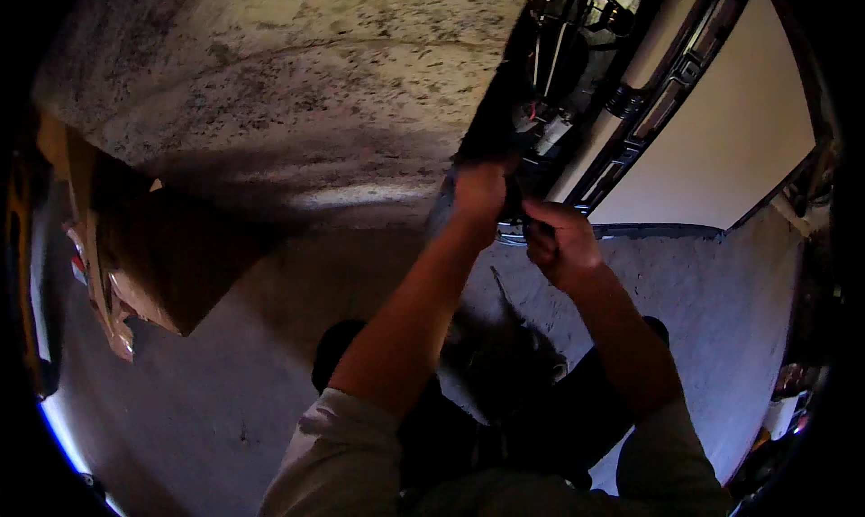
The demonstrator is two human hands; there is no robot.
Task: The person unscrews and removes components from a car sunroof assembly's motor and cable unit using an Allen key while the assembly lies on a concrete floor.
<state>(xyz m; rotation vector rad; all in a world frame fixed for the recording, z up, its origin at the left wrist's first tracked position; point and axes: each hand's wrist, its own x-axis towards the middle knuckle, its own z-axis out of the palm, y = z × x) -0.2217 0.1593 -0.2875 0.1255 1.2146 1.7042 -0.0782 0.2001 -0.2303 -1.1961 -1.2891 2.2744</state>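
Both hands raised to dark panel edge: left hand nearer, right hand just below-right; grip state indeterminable.

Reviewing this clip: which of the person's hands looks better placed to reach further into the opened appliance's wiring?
Probably the left. The left hand is raised higher, right at the dark opening with wires in the appliance. The right hand sits lower, closed on a small dark part at the appliance's edge; what it grips is unclear.

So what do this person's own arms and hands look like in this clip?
Both hands, left hand and right hand, are bare, with no gloves, rings or watch visible. The forearms are bare too. Short, loose, pale grey-green sleeves end near the elbows. The light is dim, so finer detail cannot be told.
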